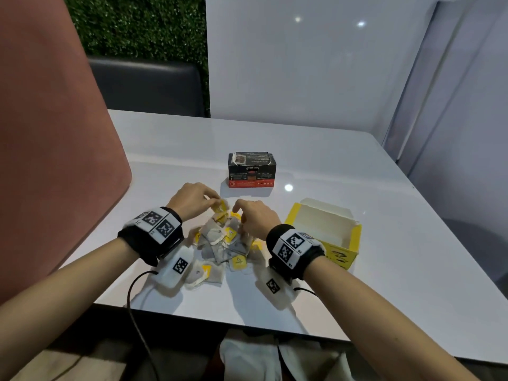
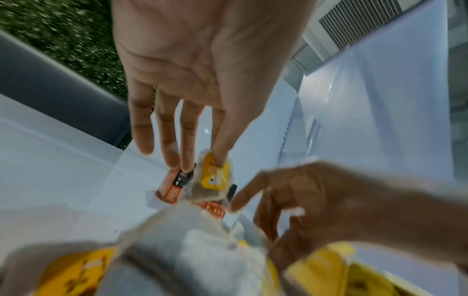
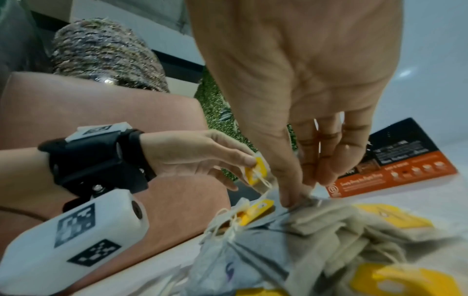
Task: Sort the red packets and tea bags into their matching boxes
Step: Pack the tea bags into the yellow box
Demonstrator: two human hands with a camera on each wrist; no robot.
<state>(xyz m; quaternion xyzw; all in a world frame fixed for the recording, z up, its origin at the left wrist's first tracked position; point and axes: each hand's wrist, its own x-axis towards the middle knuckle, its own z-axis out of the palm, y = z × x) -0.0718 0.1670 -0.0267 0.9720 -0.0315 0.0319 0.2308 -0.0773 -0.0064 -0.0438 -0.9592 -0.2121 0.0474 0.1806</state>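
Observation:
A heap of tea bags [image 1: 225, 243] with yellow tags lies on the white table [image 1: 357, 166] between my hands. My left hand [image 1: 213, 206] pinches one tea bag [image 2: 215, 180] by its yellow tag, lifted just above the heap's far edge, its string still trailing into the heap. My right hand [image 3: 298, 192] reaches down with thumb and fingers pinching the paper of another tea bag [image 3: 311, 202] on top of the heap. The black and red box [image 1: 251, 170] stands behind the heap. The open yellow box [image 1: 324, 232] sits to the right.
A pink padded seat back [image 1: 55, 133] rises at the left, with a dark chair [image 1: 148, 86] at the table's far side. White wall panels close the right. Wrist-camera cables [image 1: 134, 298] hang over the table's front edge.

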